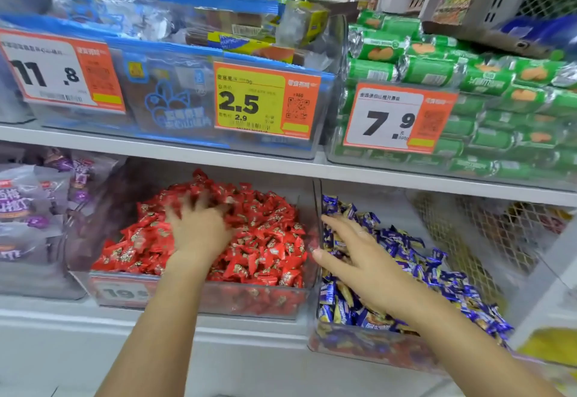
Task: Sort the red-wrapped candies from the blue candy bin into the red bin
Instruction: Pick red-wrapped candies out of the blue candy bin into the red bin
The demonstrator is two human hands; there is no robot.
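Two hands work in the head view: the left hand (199,228) lies blurred on the red bin's (199,298) heap, grasp unclear. The right hand (359,259), fingers (335,223) spread and empty, rests on the blue candy bin (374,346); no red-wrapped candy shows there, so it must dig.

upper shelf: green biscuit rolls (487,93) in clear bin, blue snack packs (175,106), price tags 11.8 (59,74), 2.5 (265,103), 7.9 (396,118); purple bags (28,206) lower left.
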